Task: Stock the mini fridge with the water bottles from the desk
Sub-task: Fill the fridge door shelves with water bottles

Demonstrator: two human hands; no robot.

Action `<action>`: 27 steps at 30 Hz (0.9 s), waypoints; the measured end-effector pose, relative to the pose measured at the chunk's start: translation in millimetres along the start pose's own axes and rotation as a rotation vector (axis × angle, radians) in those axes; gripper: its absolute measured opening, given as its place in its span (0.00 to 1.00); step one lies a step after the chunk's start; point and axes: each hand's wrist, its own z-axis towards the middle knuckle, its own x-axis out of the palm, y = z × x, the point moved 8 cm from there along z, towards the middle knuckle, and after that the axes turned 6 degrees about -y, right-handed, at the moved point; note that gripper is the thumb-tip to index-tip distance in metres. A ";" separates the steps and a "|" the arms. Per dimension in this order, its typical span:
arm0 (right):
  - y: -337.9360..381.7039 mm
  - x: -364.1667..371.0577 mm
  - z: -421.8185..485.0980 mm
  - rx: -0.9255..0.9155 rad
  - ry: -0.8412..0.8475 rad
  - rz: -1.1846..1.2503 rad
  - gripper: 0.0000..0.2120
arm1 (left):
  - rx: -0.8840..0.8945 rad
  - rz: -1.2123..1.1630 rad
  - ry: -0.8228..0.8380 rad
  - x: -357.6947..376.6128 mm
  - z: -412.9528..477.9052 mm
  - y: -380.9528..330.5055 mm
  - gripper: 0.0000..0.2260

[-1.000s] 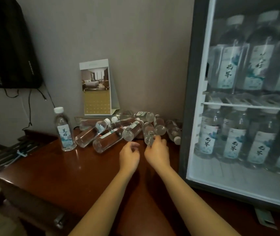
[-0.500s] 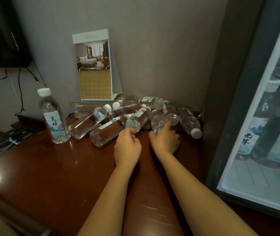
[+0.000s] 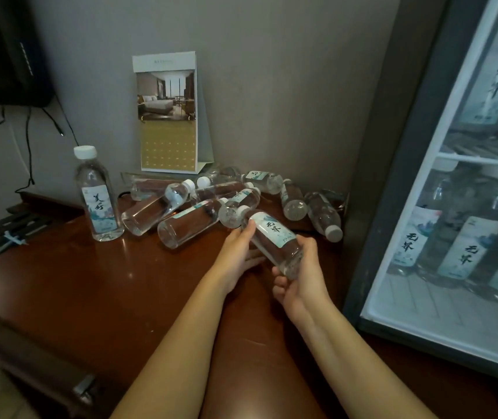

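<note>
Since the last frame one bottle [image 3: 273, 241] is up off the pile [image 3: 187, 225] at the table's [image 3: 90, 297] back edge, left hand [image 3: 237, 255] holding it near the cap, right hand [image 3: 302, 279] wrapped round its base. Pulling it out could set the loose ones rolling, and the fridge [image 3: 402, 182] shelf already looks packed.

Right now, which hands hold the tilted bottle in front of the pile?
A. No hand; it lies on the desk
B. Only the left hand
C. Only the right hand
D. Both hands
D: the left hand holds the bottle at its upper end, and the right hand grips its base.
</note>
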 end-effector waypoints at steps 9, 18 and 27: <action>6.6 -6.1 -19.7 -0.096 0.312 -0.156 0.16 | 0.145 -0.324 0.177 7.6 -20.2 -25.3 0.24; 12.8 3.5 -19.0 -0.396 0.367 -0.561 0.26 | 0.195 -0.218 0.231 12.7 -27.8 -33.2 0.19; 11.1 9.8 -8.6 -0.544 0.452 -0.695 0.37 | 0.275 -0.115 0.415 21.6 -40.6 -42.6 0.36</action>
